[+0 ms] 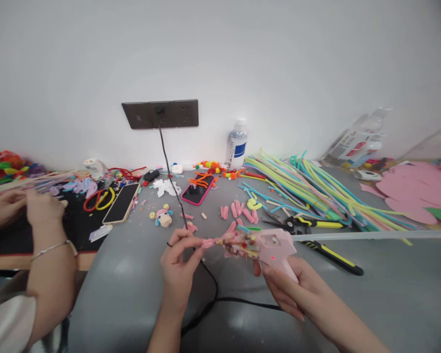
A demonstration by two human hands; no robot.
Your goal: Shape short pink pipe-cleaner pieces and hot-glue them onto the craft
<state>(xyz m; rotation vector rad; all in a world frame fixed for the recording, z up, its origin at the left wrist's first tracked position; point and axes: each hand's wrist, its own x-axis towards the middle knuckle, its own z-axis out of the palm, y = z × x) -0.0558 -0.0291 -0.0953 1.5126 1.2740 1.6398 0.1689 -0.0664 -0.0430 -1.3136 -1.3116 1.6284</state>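
My left hand (182, 260) pinches a small pink fuzzy piece (208, 242), which looks like bent pipe cleaner, between thumb and fingertips. Wrapped round the handle of a pink hot glue gun (277, 250) is my right hand (290, 287). The gun points left, its nozzle at or very near the pink piece; I cannot tell whether they touch. Scraps and dried glue coat its front, and a long clear glue stick (371, 236) sticks out behind. Beyond the gun lie several folded pink pipe cleaner pieces (238, 209) and a yellow curl (255, 204).
Yellow-handled pliers (327, 252) lie right of the gun beside long pipe cleaners (308, 191). A small animal-head figure (161, 216), a pink-cased phone (198, 190) and a bottle (237, 144) stand farther back. A black cord (165, 152) crosses the table. At left, a co-worker's hands (44, 208) work near scissors (98, 200).
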